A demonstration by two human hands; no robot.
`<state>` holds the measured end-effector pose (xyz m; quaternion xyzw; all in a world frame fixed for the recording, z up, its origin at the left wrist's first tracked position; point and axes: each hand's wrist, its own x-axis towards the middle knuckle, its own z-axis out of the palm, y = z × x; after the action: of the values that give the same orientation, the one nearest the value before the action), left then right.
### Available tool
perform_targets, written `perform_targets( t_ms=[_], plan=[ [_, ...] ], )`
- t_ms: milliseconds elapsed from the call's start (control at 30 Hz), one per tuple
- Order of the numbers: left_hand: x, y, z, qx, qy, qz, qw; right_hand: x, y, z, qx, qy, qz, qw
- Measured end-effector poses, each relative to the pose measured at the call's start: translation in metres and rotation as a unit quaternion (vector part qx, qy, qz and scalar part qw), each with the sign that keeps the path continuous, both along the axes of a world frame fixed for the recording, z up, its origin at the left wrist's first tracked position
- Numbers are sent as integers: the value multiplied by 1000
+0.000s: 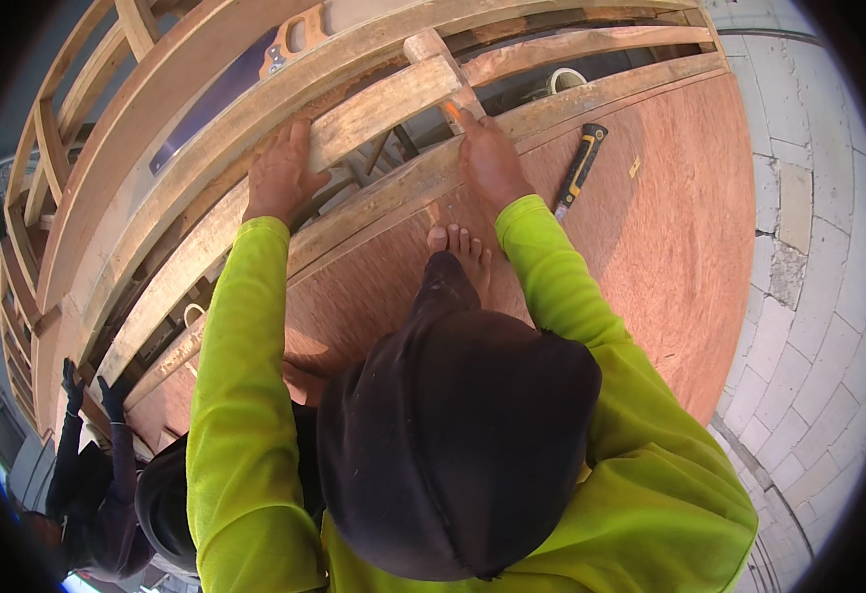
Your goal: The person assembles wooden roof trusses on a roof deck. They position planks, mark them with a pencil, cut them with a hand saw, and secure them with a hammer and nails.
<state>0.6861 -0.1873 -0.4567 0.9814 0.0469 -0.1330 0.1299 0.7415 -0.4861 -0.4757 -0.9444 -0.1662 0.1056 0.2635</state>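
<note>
- Over the gaps of a curved wooden frame (pixel 354 61), a long wooden batten (pixel 389 114) is laid slantwise, its near end set against or over a short wooden crosspiece (pixel 428 49); which piece lies on top cannot be fully told.
- By the left hand (pixel 283 173) the batten is clasped partway along, the thumb spread from the fingers.
- By the right hand (pixel 490 163), closed narrow, a slim orange pencil (pixel 454 112) seems to be pinched beside the crosspiece; the grip is partly hidden.
- At the batten's far end, the dark-gloved hands (pixel 93 393) of a co-worker are placed.
- If that end is shifted, the batten could be pulled out of line and any mark misplaced.
- If the pencil is loosened, it could be lost through the open gap beneath.
- On the reddish plywood sheet (pixel 670 247), a black-and-yellow-handled tool (pixel 581 163) is left near the right wrist; it could be knocked by the sleeve (pixel 557 262).
- Beside the frame's rail, a wooden-handled handsaw (pixel 300 38) is left lying; if the frame is jolted, it could be sent sliding.
</note>
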Motion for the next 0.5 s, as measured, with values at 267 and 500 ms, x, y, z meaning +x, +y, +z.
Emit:
perform_targets(
  t_ms=[267,500],
  plan=[
    [4,-4,14,-8,54,12,998,1,3,0,-6,-39,5,999],
    [4,-6,16,-18,57,18,998,3,3,5,-48,-7,12,999]
  ],
)
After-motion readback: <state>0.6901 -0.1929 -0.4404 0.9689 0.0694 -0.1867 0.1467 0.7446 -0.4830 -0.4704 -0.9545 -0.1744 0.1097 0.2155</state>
